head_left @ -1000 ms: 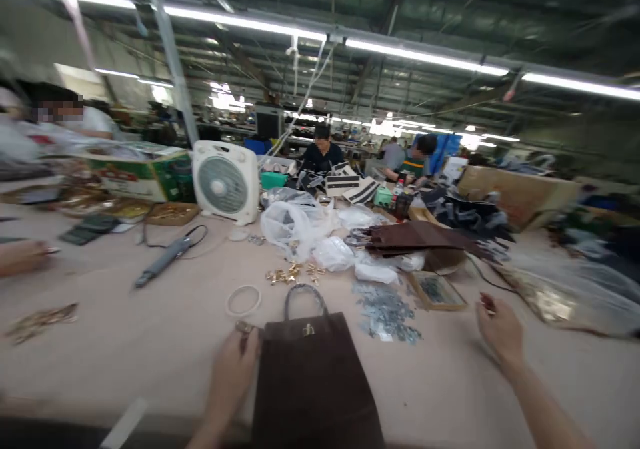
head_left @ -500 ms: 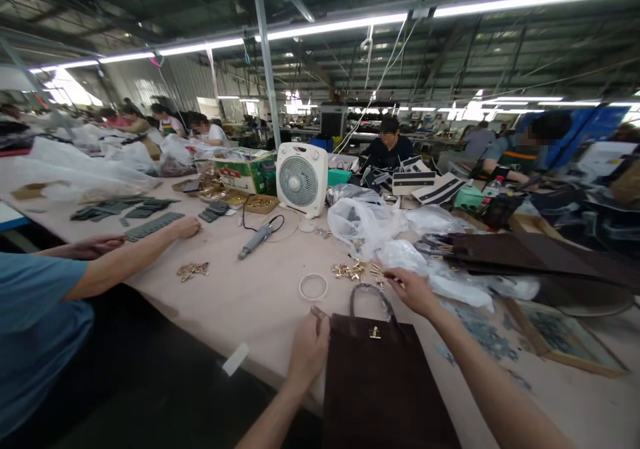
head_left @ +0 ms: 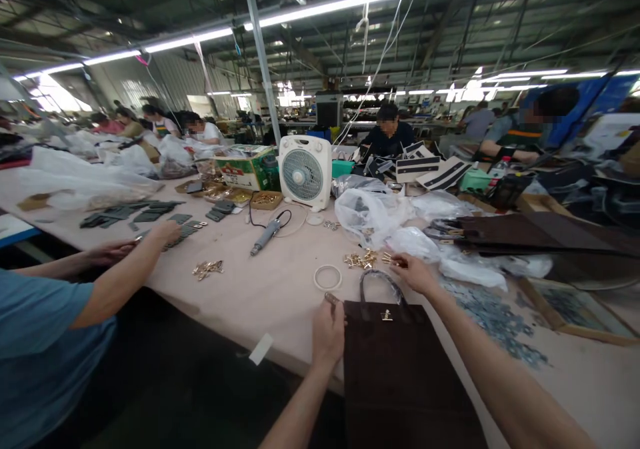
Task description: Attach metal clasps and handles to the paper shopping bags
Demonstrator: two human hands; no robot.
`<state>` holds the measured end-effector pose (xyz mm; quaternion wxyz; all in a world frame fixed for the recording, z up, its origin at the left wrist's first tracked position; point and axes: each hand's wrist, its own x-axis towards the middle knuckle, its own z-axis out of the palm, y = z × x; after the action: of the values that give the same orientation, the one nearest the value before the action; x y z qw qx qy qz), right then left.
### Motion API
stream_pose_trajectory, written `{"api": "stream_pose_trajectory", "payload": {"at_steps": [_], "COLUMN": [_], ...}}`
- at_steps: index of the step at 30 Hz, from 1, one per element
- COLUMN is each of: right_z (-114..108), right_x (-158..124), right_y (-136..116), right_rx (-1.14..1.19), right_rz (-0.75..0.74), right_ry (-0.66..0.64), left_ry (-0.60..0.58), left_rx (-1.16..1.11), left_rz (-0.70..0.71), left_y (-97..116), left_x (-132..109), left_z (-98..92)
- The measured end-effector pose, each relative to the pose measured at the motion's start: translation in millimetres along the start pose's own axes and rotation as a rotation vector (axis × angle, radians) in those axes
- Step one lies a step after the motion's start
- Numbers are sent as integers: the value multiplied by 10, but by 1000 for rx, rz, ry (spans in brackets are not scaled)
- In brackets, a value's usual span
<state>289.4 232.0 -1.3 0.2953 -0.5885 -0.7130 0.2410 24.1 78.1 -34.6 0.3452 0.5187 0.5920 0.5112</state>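
A handbag lies on the bench. Brass fittings and a ring sit just behind it, and metal scraps lie to its right.

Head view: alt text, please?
A left hand pinches a small metal fitting beside a dark brown bag with a gold clasp, on a long worktable. A right hand is next to a pile of brass fittings.

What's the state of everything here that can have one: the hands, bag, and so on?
Left hand: gripping a small metal fitting at the bag's edge.
Right hand: beside loose gold fittings.
Dark brown bag: lying flat, handle extended.
Electric screwdriver: lying unheld.
White box fan: upright; running or not, unclear.
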Motion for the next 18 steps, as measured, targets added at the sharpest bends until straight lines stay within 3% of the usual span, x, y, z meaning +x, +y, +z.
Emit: {"api": "stream_pose_trajectory", "payload": {"at_steps": [4, 8, 10, 13, 15, 18], "right_z": [156, 408, 515, 628, 670, 686], "right_x": [-376, -948, -1238, -1580, -1732, -1877], "right_y": [-558, -1289, -1608, -1951, -2089, -2216], "right_rx": [428, 893, 1000, 1057, 1020, 924], "right_rz": [-101, -107, -97, -109, -155, -243], "right_ry": [35, 68, 97, 109, 137, 200], "left_ry": [185, 367, 332, 116, 5, -36], "left_rx": [-25, -49, -136, -398, -528, -619], "left_rz": [80, 206, 209, 134, 109, 91], "left_y": [-28, 137, 305, 599, 763, 898], "left_x": [12, -117, -249, -480, -619, -773], "left_z": [1, -127, -258, -490, -636, -814]}}
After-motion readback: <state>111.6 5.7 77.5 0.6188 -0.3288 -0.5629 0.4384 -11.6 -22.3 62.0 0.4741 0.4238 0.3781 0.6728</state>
